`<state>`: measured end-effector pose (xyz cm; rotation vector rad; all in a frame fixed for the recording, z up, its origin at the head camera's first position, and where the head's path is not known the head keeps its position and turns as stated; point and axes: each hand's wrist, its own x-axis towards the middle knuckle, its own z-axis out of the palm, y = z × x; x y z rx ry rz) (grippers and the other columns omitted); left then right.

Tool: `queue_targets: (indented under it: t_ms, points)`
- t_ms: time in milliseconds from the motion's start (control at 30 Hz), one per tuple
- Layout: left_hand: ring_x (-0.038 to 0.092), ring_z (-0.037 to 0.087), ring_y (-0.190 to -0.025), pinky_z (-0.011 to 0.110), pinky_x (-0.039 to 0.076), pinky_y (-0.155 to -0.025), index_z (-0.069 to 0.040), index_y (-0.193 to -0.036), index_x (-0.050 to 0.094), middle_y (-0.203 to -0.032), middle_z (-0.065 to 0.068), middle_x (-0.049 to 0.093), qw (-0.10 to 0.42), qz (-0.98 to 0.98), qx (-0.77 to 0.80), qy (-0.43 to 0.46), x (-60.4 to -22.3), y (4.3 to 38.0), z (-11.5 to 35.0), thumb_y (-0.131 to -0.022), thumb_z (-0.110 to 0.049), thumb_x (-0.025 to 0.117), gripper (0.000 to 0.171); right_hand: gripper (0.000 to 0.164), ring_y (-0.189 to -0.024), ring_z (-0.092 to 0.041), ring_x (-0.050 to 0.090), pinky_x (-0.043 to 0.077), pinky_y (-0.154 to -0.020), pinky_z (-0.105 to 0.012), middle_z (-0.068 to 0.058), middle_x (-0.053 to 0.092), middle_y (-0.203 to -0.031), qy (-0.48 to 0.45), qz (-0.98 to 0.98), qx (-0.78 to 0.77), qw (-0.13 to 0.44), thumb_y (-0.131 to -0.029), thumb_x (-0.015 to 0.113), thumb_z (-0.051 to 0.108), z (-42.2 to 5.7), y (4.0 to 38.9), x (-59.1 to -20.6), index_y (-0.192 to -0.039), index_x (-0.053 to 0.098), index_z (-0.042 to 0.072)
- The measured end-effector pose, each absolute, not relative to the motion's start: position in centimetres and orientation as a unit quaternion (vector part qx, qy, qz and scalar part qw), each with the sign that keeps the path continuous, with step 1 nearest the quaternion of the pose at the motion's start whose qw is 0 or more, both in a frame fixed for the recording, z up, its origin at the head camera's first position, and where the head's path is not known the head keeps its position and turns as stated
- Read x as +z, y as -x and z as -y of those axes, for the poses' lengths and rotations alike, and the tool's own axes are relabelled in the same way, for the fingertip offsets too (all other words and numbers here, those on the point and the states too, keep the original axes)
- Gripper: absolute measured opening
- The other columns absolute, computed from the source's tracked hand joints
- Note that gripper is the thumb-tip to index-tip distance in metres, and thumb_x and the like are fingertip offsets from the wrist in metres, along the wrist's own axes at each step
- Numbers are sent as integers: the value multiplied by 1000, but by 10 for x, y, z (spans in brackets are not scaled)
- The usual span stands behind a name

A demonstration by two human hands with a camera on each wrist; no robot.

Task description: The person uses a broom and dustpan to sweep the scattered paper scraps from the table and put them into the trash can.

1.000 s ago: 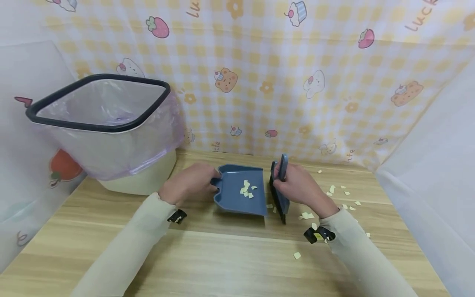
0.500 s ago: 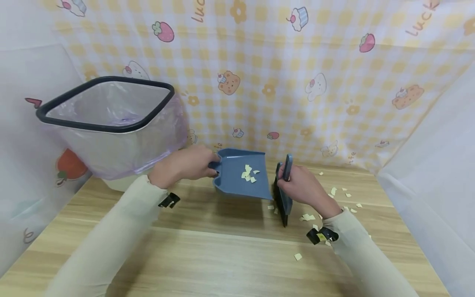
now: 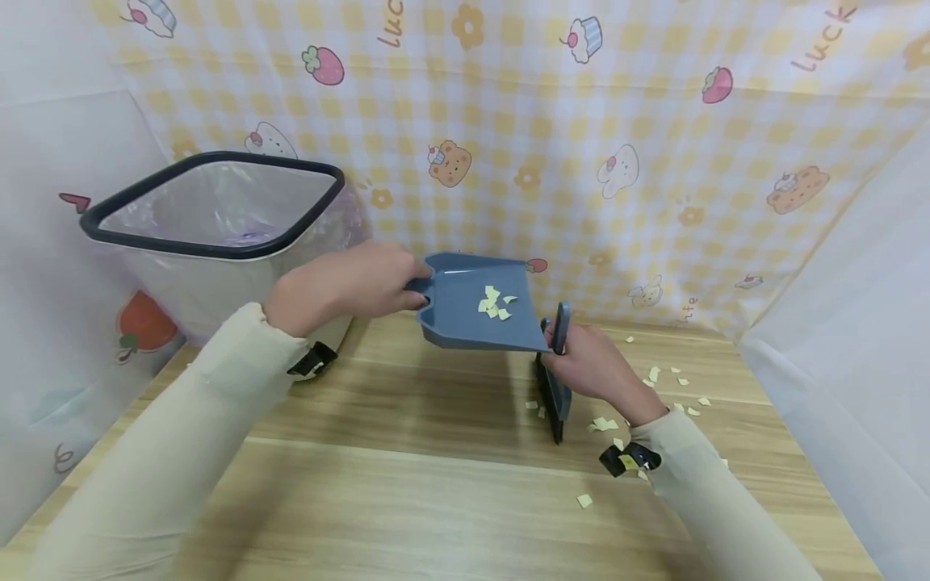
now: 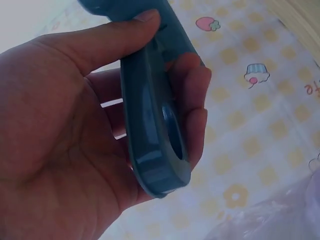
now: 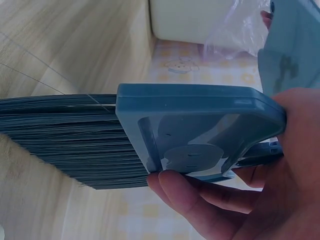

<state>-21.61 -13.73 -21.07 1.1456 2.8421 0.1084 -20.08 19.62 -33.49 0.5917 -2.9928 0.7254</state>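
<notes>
My left hand [image 3: 356,282] grips the handle of a blue dustpan [image 3: 465,303], which is lifted off the table. Several pale yellow paper scraps [image 3: 492,303] lie in the pan. The left wrist view shows the thumb and fingers wrapped round the dustpan handle [image 4: 150,120]. To the right, my right hand [image 3: 592,363] holds a blue hand brush [image 3: 558,395] with its dark bristles [image 5: 65,140] pointing down near the tabletop. In the head view, the pan's open front edge overlaps the top of the brush; whether they touch I cannot tell.
A bin [image 3: 218,274] with a black rim and a clear purplish bag stands at the back left. More paper scraps [image 3: 603,424] are scattered over the wooden table [image 3: 407,516], mostly around the right forearm. A checked, patterned curtain [image 3: 508,121] hangs behind.
My left hand has raised the dustpan from near the table, scraps still in it. The right hand with the brush has hardly moved. The head view has shifted slightly.
</notes>
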Motion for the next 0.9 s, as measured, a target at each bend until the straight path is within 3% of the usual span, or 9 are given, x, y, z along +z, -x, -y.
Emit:
queue_targets:
  t_ms: [100,333,467,900]
  points:
    - [55,23,-76,41,49,-75,-8,-94,65,-76,3,50,31,-926,33,-375,-204,215,140,-110,-16,69,19,15,-67,-22,54,44,-65,-39,3,47,-66,-191,954,231,-1,-98,64,14,-195,200,-335,-85,56,15]
    - [55,23,-77,43,48,-75,-12,-92,61,-82,4,54,0,-926,42,-374,-190,210,149,-111,-19,67,22,11,-67,-21,58,47,-66,-40,2,58,-70,-194,951,239,-5,-99,61,13,-196,201,-335,-88,63,15]
    - [57,24,-81,45,49,-78,-10,-100,64,-88,5,59,-13,-931,35,-363,-184,208,154,-112,-20,66,16,8,-70,-22,59,49,-68,-41,1,61,-72,-188,953,238,-3,-98,61,14,-198,200,-335,-91,66,15]
    - [60,27,-83,48,50,-78,-4,-105,68,-86,7,62,-49,-933,19,-356,-161,211,185,-111,-17,67,14,9,-68,-20,59,49,-68,-40,2,61,-71,-193,951,240,-8,-100,60,15,-197,200,-335,-94,68,14]
